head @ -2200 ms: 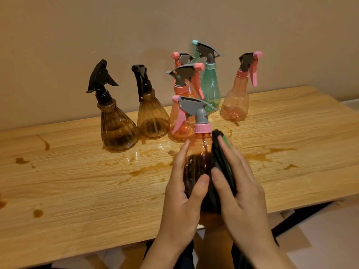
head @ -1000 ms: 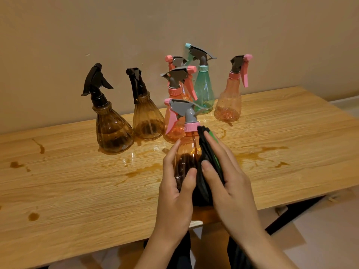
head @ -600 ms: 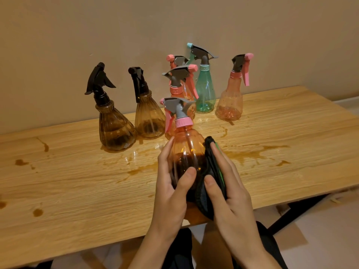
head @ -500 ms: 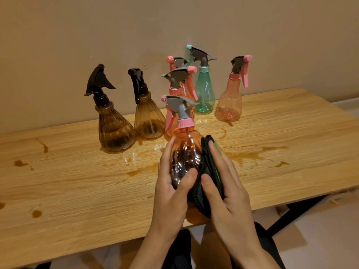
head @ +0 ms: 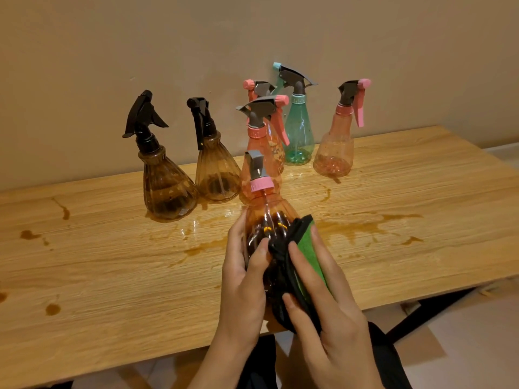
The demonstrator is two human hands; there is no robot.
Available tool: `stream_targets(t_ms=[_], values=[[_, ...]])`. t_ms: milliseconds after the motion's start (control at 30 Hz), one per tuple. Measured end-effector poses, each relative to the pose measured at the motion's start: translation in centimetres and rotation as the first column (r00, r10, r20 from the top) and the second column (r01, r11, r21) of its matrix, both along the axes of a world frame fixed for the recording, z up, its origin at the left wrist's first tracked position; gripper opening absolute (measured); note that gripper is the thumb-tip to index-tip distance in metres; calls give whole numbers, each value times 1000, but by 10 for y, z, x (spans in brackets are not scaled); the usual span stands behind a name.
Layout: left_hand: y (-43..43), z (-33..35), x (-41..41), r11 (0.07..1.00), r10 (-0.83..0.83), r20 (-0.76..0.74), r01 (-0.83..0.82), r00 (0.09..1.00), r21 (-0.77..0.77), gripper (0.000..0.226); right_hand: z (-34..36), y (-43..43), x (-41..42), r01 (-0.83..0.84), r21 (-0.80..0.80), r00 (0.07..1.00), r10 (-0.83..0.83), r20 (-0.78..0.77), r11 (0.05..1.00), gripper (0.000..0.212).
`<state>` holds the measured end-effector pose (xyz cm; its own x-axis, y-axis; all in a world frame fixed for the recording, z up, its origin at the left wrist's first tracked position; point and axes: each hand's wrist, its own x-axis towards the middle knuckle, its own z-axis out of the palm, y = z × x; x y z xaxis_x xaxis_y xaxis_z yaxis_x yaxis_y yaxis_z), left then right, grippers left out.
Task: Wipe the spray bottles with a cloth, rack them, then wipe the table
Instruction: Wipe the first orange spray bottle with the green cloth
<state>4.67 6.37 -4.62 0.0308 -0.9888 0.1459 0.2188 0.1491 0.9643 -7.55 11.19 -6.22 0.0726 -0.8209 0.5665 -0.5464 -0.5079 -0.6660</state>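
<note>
The left hand (head: pixel 243 279) grips the orange spray bottle (head: pixel 268 217), tilted above the near edge of the counter (head: pixel 112 276), steadying it so the right hand (head: pixel 334 301), curled round a folded cloth (head: pixel 307 245), can rub its side.

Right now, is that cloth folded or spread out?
Folded. The green-and-black cloth shows stacked black layers at its edge; the right hand holds it as a pad against the orange spray bottle the left hand grips.

head view, downward over table (head: pixel 112 276)
</note>
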Motion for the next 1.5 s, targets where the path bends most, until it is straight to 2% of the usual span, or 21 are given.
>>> stream_targets(t_ms=[67,233,367,600,667,767,833,933,1067,1167,1333,1500], values=[[-1,0,0,1000,3,4,-2,1000,-23,68,-2,0,1,4,29,1000,-5,20,1000,58],[3,-1,-4,996,-54,134,63,990,-68,64,32,-34,-8,-30,155,994,12,112,987,47],[2,1,-4,998,-44,127,50,991,-44,64,39,-43,-8,-50,126,996,41,73,991,47],[2,0,-3,999,-38,44,38,998,-19,65,-1,2,8,80,78,996,-84,42,994,55],[2,0,-4,999,-40,62,40,997,-13,63,8,-6,5,66,144,993,-79,87,987,54],[4,1,-7,996,-66,163,74,984,-42,61,26,-32,-7,-1,247,972,-57,226,969,46],[6,3,-8,996,-73,187,82,980,-45,61,36,-43,-14,-38,256,964,-32,264,966,47],[6,4,-7,997,-51,153,59,987,-54,60,35,-35,-9,-47,191,989,19,145,981,47],[5,4,-5,999,-37,83,40,996,-32,68,9,-7,1,42,86,999,-43,5,995,52],[5,6,-5,999,-35,90,38,995,-26,68,6,-3,1,73,77,997,-75,15,994,50],[8,10,-8,997,-58,153,65,987,-38,61,36,-35,-9,-30,227,982,-14,190,973,48],[6,8,-9,999,-39,103,41,994,-12,59,26,-28,-6,-35,174,993,14,119,984,49]])
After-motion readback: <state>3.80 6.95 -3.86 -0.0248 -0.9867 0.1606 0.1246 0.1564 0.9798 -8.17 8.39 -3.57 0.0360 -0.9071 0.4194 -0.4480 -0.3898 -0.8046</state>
